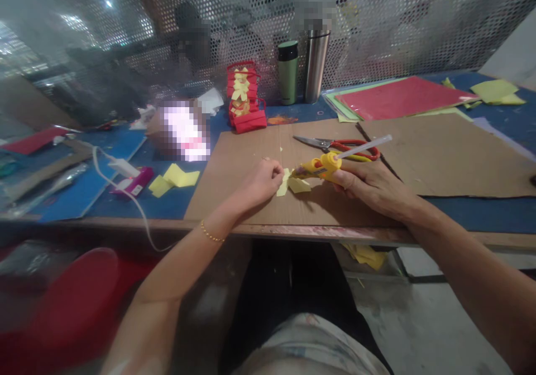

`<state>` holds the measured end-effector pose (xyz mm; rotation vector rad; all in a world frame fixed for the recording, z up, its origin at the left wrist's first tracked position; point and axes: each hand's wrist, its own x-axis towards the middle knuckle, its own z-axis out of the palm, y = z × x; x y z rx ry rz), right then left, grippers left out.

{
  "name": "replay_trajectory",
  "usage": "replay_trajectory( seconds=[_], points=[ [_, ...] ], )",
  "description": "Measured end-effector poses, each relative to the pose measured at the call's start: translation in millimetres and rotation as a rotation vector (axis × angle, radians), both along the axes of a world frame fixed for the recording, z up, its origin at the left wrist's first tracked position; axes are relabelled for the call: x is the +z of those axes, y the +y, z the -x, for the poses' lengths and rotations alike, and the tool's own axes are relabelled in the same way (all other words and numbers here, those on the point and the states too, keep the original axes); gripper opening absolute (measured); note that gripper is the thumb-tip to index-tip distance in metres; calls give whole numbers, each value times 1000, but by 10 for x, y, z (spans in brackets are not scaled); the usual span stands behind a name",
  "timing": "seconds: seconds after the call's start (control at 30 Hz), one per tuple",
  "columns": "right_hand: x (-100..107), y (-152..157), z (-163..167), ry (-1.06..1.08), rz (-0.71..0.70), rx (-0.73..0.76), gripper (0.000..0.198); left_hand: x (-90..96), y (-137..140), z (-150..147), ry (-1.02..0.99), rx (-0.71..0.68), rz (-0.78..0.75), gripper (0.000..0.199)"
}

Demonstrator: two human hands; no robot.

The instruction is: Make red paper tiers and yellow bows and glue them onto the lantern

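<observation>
Two bare hands work with one yellow plastic glue gun (320, 166) above a sheet of cardboard: the right hand (364, 182) grips its body, while the left hand (264, 179), fingers curled, pinches the edge of a pale yellow paper slip (282, 184). A second, angular paper piece (300, 186) lies just beside it, under the nozzle; whether the nozzle touches is too small to tell. A clear glue stick (364, 146) juts from the gun's rear. One pair of red-handled scissors (335, 144) lies beyond. Two flat, matte brown cardboard sheets (238, 152) cover part of the blue bench (171, 210), where two drink flasks, one green tumbler (288, 76) and one brushed-steel bottle (317, 68), stand upright near one red paper ornament (247, 99) with yellow trim. Behind rises a perforated metal screen (377, 29); below spreads a grey floor (389, 325).
</observation>
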<state>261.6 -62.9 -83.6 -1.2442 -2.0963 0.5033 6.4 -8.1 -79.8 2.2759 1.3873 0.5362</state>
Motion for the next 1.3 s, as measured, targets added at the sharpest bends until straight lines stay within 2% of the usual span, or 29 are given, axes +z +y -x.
replay_trajectory(
  seconds=[0.17, 0.4, 0.73, 1.07, 1.3],
  points=[
    [-17, -3, 9, 2, -11, -12, 62, -20, 31, 16, -16, -12, -12, 22],
    [-21, 5, 17, -16, 1, 0, 62, 80, 22, 50, -115, 37, 117, 25],
    [-26, 20, -17, -3, -10, 35, 61, 65, 37, 25, -105, 33, 114, 24],
    [-41, 15, -9, 25, -19, 28, 60, 4, 53, 98, -17, -102, -2, 32],
    [-30, 10, -13, 28, -8, 10, 60, -36, 80, 97, 55, -106, -37, 36]
  ],
)
